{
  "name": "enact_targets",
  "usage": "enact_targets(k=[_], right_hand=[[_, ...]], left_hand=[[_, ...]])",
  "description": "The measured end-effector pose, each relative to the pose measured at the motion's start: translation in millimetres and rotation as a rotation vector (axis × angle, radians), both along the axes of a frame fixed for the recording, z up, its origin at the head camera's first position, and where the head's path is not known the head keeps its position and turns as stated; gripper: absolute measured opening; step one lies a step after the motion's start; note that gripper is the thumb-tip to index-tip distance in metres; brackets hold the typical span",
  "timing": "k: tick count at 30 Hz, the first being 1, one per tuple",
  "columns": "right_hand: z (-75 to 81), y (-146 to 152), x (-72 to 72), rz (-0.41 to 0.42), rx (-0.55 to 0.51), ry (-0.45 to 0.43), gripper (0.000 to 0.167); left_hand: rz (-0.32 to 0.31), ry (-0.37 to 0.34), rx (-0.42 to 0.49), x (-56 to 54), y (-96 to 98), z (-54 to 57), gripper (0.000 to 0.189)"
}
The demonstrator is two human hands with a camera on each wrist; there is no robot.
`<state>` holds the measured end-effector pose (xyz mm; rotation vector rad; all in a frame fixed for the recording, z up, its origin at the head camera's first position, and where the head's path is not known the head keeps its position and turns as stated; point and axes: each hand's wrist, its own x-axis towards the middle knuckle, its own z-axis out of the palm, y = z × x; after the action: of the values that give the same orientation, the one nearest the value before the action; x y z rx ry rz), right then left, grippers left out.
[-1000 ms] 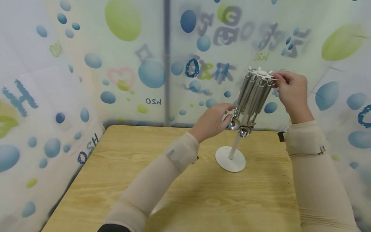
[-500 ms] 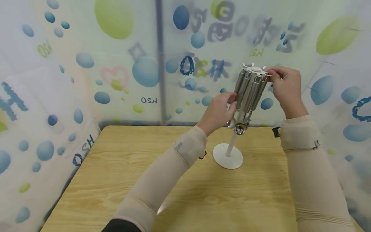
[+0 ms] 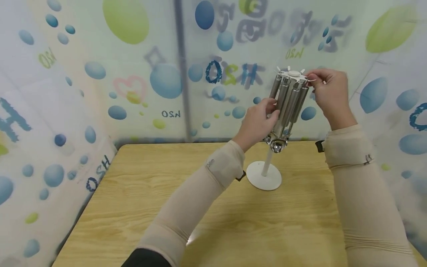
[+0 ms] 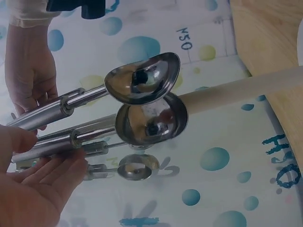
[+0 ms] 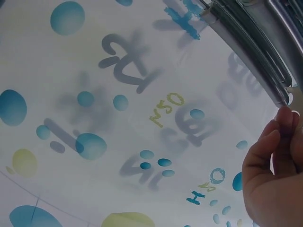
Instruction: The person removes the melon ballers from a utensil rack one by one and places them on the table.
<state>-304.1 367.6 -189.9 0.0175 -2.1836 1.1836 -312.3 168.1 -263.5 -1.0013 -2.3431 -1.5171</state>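
A white utensil rack with hooks round its top stands on a round white base. Several steel utensils with tube handles hang from it, among them an ice cream scoop; two scoop bowls show large in the left wrist view. My left hand has a scoop handle between thumb and fingers. At the rack's right side my right hand pinches a hook beside the top of a handle. Whether its fingertips also hold that handle's hanging loop is hidden.
The rack's base rests on a light wooden table towards its back right. Printed curtains with blue and green dots and letters enclose the back and sides. The rack's white pole runs below the scoops.
My left hand has risen and moved right from beside the scoop bowls to the handles. The right hand keeps its pinch at the hook. The hanging scoops have shifted slightly, and the head view has drifted.
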Motion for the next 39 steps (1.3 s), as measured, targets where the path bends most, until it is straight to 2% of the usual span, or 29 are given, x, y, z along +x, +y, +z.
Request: enact_targets(k=[4, 11, 19, 27, 30, 39], right_hand=[[-3.3, -4.6, -1.3, 0.007, -0.014, 0.003, 0.025], [-4.8, -4.5, -2.8, 0.009, -0.018, 0.009, 0.025], [-6.9, 0.2, -2.8, 0.025, -0.044, 0.01, 0.026], [-4.9, -0.4, -5.7, 0.014, -0.041, -0.019, 0.026], [-6.3, 0.0, -6.1, 0.015, -0.058, -0.026, 0.025], [-8.9, 2.3, -3.8, 0.017, -0.054, -0.014, 0.026]], left_hand=[[-0.013, -0.032, 0.017, -1.3, -0.8, -1.9, 0.046], [-0.01, -0.036, 0.017, -1.1, 0.8, -3.0, 0.051], [-0.039, -0.015, 0.035, 1.2, 3.9, -1.3, 0.05], [0.028, 0.041, 0.041, 1.0, 2.9, 3.0, 0.045], [0.023, 0.058, 0.04, 1.6, 2.0, 3.6, 0.048], [-0.004, 0.029, 0.059, 3.2, -0.2, 5.5, 0.055]])
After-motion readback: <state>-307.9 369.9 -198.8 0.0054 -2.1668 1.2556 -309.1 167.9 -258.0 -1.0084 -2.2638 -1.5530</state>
